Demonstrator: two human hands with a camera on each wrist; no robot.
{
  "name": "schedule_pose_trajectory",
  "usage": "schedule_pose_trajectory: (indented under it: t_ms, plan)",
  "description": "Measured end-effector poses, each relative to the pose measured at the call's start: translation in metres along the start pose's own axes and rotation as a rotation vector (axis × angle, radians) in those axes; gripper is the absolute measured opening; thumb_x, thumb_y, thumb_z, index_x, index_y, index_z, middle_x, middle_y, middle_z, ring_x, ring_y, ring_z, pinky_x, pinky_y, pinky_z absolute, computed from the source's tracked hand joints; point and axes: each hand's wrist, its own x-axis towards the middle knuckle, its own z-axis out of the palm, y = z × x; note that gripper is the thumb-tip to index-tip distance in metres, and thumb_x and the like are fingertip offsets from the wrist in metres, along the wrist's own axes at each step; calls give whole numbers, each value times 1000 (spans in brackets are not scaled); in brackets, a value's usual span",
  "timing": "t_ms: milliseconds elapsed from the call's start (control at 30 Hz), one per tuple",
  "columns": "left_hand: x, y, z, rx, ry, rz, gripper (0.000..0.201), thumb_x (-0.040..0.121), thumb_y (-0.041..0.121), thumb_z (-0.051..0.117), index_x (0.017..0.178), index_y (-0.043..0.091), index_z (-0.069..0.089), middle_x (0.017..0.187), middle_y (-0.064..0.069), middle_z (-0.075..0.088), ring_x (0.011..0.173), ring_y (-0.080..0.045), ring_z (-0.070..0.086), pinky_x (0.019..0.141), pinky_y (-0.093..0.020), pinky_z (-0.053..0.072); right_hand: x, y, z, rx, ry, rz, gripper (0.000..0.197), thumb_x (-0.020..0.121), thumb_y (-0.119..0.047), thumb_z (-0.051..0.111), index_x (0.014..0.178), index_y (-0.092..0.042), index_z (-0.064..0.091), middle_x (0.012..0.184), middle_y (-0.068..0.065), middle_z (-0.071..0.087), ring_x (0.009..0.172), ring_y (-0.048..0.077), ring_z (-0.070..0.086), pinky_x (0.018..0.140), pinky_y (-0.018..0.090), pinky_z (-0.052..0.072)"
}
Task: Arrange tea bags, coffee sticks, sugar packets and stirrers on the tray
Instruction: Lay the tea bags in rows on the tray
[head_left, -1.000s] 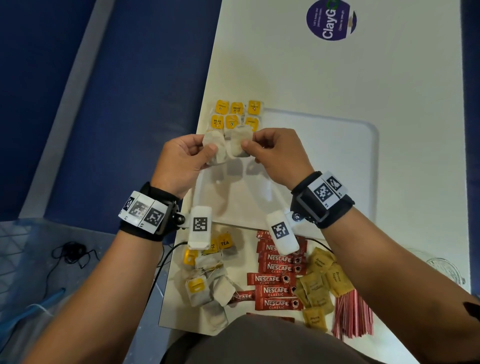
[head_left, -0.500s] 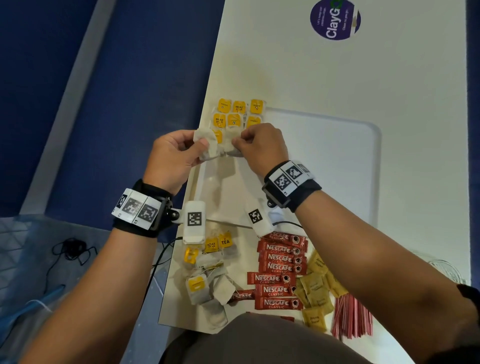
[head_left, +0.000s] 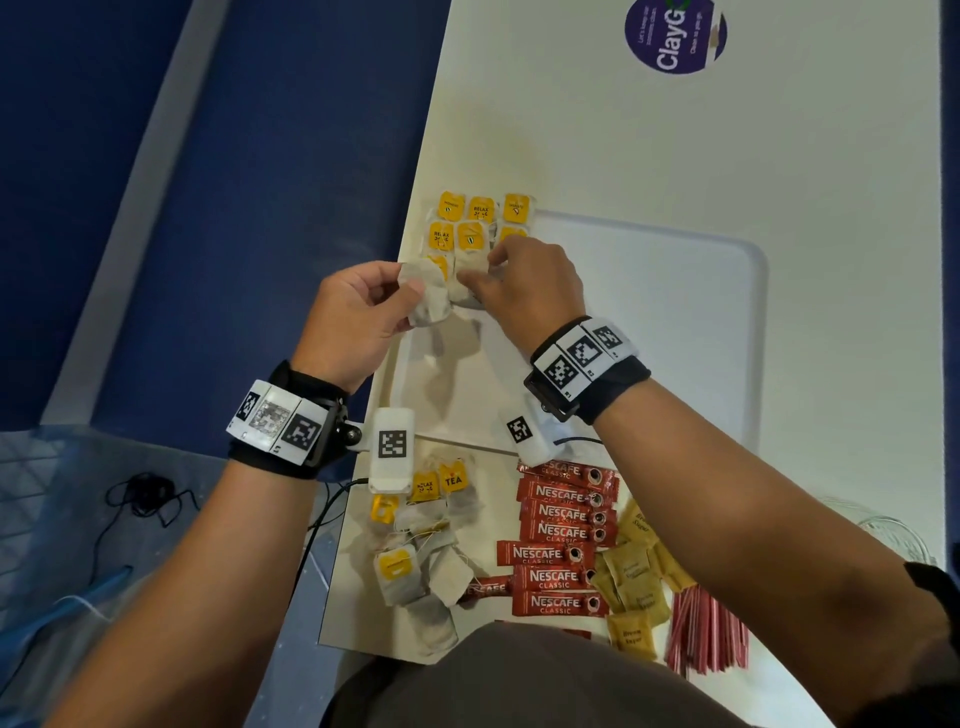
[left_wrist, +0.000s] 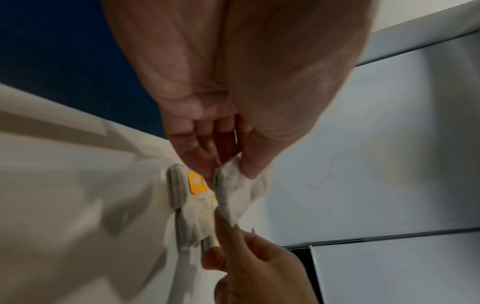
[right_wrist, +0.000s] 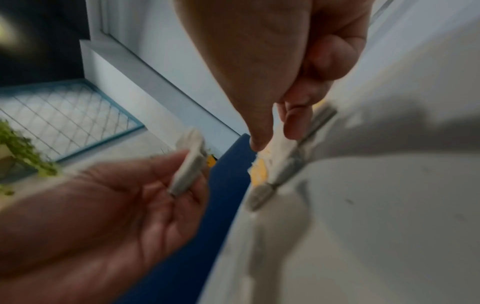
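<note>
From the head view, the left hand (head_left: 353, 319) pinched a tea bag (head_left: 428, 301) between thumb and fingers just above the tray's (head_left: 717, 332) near-left edge, while the right hand (head_left: 530, 291) pressed its fingertips onto another bag (head_left: 470, 265), laying it below the rows of yellow-tagged bags (head_left: 480, 223) at the tray's far-left corner. Loose bags (head_left: 421, 561), red coffee sticks (head_left: 561, 551), sugar packets (head_left: 639, 577) and red stirrers (head_left: 706, 629) lay off the tray, at the counter's near edge. The left wrist view showed thumb and finger closed on the limp paper pouch (left_wrist: 233, 197). The right wrist view was blurred; the right hand's fingers (right_wrist: 293, 123) seemed to pinch their bag (right_wrist: 283, 156). The bags looked light, soft and easily torn, best held by a flat edge.
</note>
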Motion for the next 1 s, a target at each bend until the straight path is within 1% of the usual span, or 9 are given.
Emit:
schedule_pose_trajectory:
  t_ms: [67,167,233,400,500,633,800,933,1000]
  plan:
    - [-2,2,-1,34,-38,24,13,97,9,65,106,14,74,100,-8,77,96,-26,73,93,-47,58,-1,-1,-6,57,8,-18,41,92,-56,64,106,-19,74,105,-1,75,99,18,67,82,31,51]
    - [-4,6,-2,90,-107,87,12,95,6,67,104,9,74,101,-18,74,93,-28,70,94,-51,57,-4,-2,-18,245,-51,-47,33,98,-46,61,85,-20,77,79,-6,76,66,0,64,74,30,54]
    - [-7,11,-1,130,-156,134,12,94,2,66,104,2,73,101,-23,72,89,-29,68,93,-50,57,-8,-3,-26,340,-132,-72,36,101,-41,58,87,-15,78,79,-4,76,52,-2,57,64,27,53]
    - [-13,22,5,120,-280,192,12,90,0,65,94,8,74,90,-24,72,79,-30,67,82,-45,57,-20,-6,-36,467,-225,-191,34,104,-32,56,91,-7,76,88,3,75,55,12,59,59,20,47]
    - [-15,23,7,106,-309,199,16,93,-2,63,95,8,74,87,-22,73,78,-31,68,79,-40,57,-28,-5,-37,489,-256,-205,20,102,-26,62,93,-16,76,87,-6,72,55,4,56,56,16,46]
    - [-16,21,9,20,-305,162,15,92,-1,61,97,5,74,90,-27,72,81,-38,67,83,-47,57,-33,-3,-39,523,-250,-207,15,99,-19,66,94,-8,75,83,-2,68,53,-2,54,53,12,43]
    - [-16,20,12,-213,-275,72,22,93,3,57,94,15,76,95,-7,75,88,-23,71,81,-39,60,-33,2,-40,586,-199,-163,15,98,-20,67,89,-9,73,77,-3,70,55,10,57,56,18,45]
    - [-15,20,15,-342,-226,-5,23,100,-5,48,109,14,59,96,-10,69,85,-19,70,76,-33,61,-36,4,-43,650,-178,-142,15,96,-15,68,93,-1,72,77,2,71,54,14,57,51,14,42]
    - [-14,20,17,-393,-203,-59,21,101,-4,46,98,17,48,92,-13,64,78,-20,69,70,-29,59,-37,4,-45,689,-156,-143,14,96,-13,69,94,1,71,82,10,73,53,13,56,50,14,42]
